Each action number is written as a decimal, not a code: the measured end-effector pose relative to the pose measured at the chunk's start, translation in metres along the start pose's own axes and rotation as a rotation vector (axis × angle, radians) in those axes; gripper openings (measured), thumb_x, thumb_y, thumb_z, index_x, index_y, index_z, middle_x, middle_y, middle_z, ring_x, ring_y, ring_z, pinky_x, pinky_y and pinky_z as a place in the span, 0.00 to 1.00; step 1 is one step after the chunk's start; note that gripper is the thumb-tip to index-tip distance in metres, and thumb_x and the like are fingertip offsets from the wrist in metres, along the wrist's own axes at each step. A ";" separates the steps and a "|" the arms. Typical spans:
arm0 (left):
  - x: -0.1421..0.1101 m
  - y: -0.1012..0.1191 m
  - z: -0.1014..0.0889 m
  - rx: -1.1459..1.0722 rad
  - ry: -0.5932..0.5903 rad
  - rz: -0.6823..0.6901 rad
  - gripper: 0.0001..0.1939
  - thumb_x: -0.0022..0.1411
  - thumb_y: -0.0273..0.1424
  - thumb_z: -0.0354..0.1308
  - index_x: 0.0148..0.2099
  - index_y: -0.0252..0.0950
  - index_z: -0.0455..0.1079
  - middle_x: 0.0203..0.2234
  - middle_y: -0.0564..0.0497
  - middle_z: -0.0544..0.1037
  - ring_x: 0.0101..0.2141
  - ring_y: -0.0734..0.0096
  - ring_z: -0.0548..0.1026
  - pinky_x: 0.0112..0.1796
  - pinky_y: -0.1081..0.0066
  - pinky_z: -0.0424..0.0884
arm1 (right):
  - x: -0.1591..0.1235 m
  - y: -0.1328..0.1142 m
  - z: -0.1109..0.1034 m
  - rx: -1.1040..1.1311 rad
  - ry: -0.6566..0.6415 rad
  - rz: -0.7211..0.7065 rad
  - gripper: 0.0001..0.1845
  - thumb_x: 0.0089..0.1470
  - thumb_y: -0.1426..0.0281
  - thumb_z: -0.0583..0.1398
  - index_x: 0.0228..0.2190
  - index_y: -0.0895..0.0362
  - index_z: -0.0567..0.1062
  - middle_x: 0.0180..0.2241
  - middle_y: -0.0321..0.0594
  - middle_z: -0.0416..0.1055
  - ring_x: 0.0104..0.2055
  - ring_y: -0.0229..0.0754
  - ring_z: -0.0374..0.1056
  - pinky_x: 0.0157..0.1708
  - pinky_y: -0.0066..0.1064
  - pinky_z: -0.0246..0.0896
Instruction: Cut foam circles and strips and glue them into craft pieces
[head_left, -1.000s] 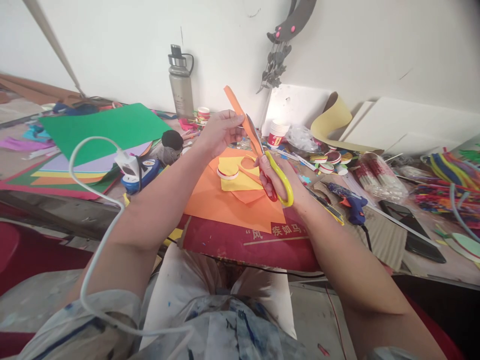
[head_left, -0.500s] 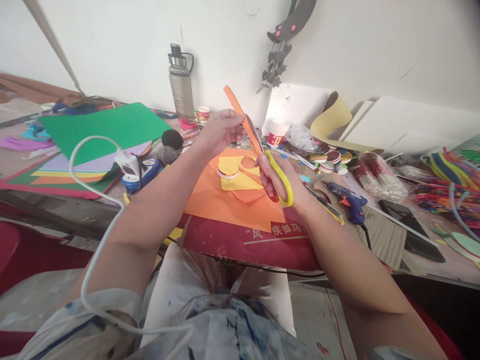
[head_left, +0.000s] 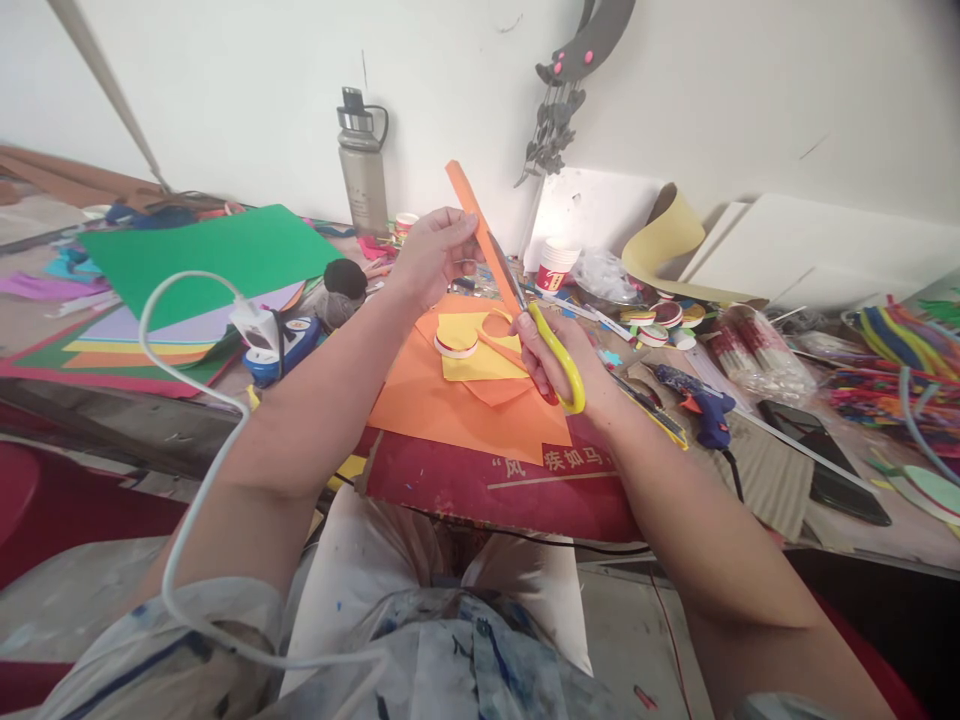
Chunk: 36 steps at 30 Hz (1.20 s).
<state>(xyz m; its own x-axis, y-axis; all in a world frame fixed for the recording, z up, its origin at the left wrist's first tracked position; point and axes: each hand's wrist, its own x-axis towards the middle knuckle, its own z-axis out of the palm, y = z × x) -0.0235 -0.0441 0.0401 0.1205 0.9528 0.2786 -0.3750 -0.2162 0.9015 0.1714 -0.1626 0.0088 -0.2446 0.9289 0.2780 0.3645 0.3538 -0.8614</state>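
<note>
My left hand pinches a narrow orange paper strip that stands up and tilts away from me. My right hand grips yellow-handled scissors, whose blades meet the lower end of the strip. Under both hands lies an orange sheet with a yellow piece and a small tape ring on it. A red cardboard board lies beneath, at the table's front edge.
A grey water bottle stands by the wall. Green and coloured paper sheets lie at left. A white charger cable loops over my left arm. At right: a blue glue gun, paper cup, tape rolls, phone, pipe cleaners.
My left hand lifted slightly and the orange strip now stands straighter and higher. The scissors have advanced a little along it.
</note>
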 end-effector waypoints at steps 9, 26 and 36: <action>-0.002 -0.004 0.001 -0.010 -0.085 -0.003 0.16 0.72 0.29 0.66 0.32 0.37 0.64 0.25 0.56 0.76 0.26 0.79 0.79 0.29 0.77 0.71 | 0.001 0.000 0.002 0.024 -0.008 0.006 0.39 0.58 0.27 0.58 0.38 0.52 0.71 0.21 0.30 0.63 0.16 0.34 0.59 0.13 0.27 0.54; -0.002 -0.006 0.001 0.005 -0.088 0.002 0.17 0.70 0.33 0.70 0.34 0.38 0.65 0.26 0.55 0.77 0.29 0.75 0.81 0.32 0.75 0.76 | -0.002 0.000 0.004 0.061 0.025 -0.014 0.39 0.58 0.27 0.57 0.34 0.51 0.68 0.18 0.29 0.61 0.14 0.32 0.55 0.11 0.27 0.50; -0.003 -0.004 0.004 -0.056 -0.115 -0.003 0.16 0.77 0.27 0.59 0.33 0.36 0.66 0.26 0.55 0.77 0.24 0.81 0.77 0.28 0.77 0.69 | -0.001 0.001 0.003 0.042 0.015 0.001 0.39 0.59 0.27 0.57 0.35 0.52 0.70 0.18 0.29 0.61 0.15 0.33 0.56 0.11 0.28 0.50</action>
<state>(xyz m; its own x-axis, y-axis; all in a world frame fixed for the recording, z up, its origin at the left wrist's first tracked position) -0.0189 -0.0474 0.0372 0.2248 0.9222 0.3147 -0.4250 -0.1979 0.8833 0.1689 -0.1640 0.0064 -0.2303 0.9310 0.2831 0.3265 0.3480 -0.8788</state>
